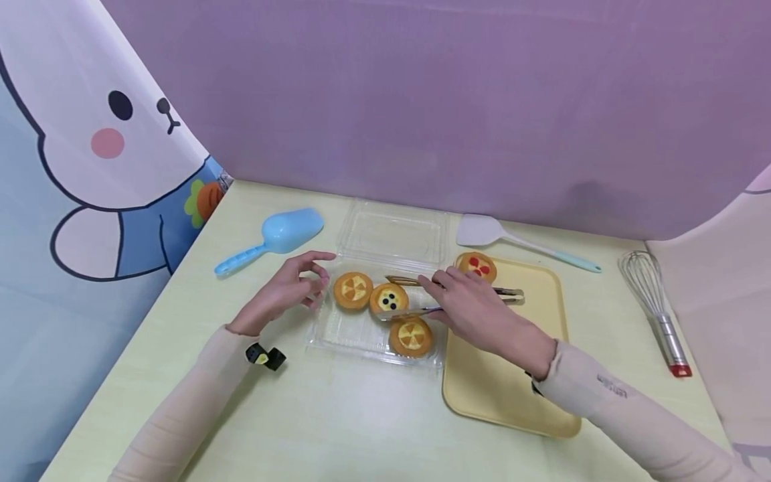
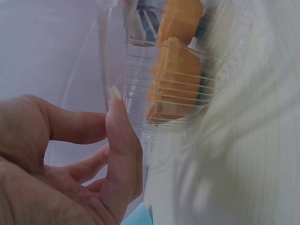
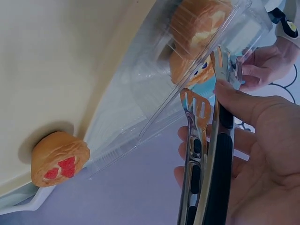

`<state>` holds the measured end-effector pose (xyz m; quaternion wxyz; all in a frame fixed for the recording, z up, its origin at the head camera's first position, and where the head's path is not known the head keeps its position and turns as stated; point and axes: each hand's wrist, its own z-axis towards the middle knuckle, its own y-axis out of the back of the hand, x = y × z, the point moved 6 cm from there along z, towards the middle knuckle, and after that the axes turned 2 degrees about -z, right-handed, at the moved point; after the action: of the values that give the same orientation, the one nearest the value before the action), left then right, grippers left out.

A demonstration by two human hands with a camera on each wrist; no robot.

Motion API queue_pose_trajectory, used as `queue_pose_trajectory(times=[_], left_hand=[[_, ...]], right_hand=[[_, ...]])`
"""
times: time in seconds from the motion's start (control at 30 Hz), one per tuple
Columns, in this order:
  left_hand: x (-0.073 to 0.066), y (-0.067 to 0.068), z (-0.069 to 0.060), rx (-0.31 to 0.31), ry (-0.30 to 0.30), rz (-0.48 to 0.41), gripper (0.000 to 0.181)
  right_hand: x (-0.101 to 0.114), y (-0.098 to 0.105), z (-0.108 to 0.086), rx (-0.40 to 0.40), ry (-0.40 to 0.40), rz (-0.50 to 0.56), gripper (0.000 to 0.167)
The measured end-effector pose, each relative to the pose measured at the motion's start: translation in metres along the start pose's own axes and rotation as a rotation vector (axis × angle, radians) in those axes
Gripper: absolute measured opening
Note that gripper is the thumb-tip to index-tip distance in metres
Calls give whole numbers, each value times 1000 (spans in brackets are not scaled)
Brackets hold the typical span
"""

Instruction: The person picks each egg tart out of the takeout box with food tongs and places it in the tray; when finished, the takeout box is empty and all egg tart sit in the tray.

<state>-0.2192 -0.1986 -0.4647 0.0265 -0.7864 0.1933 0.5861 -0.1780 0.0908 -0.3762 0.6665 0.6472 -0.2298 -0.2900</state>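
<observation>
So the bun with the dark berry dots (image 1: 389, 301) is in the clear plastic box (image 1: 355, 332), right between the two tips of the metal tongs (image 3: 224, 159). I can't tell from my feeds whether the tips actually touch it. Right hand (image 1: 472, 308) has the tongs gripped, and their arms are spread apart. Left hand (image 1: 292, 289) is bent-fingered at the box's left edge; pinching the rim or just resting there, honestly can't tell.

My take on doing this bit well: keep both tips level and low on the bun's sides, off the topping, and squeeze only lightly, since it looks soft. If it's a release, I'd let the bun sit flat on the base before spreading any wider. Space is tight, with one cross-topped bun (image 1: 353, 291) to its left and another (image 1: 411, 337) just below, so swinging the tips sideways could nudge either. I'd also want that left hand steadying the thin box.

Lid (image 1: 394, 234) is folded back behind. To the right, a red-topped bun (image 1: 478, 264) sits at the far end of the yellow tray (image 1: 506, 388). Farther out on the desk (image 1: 337, 422): blue scoop (image 1: 292, 231), spatula (image 1: 482, 231), whisk (image 1: 647, 284).
</observation>
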Motion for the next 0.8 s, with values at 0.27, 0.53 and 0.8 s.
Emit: queue_pose_trajectory(times=[0.27, 0.53, 0.8], left_hand=[[0, 0, 0, 3, -4, -7, 61], [3, -1, -2, 6, -3, 10, 64], [2, 0, 0, 4, -7, 2, 62]], right_hand=[[-4, 2, 1, 11, -30, 41, 64], [0, 2, 2, 48, -52, 56, 62], [0, 5, 4, 61, -59, 60, 60]])
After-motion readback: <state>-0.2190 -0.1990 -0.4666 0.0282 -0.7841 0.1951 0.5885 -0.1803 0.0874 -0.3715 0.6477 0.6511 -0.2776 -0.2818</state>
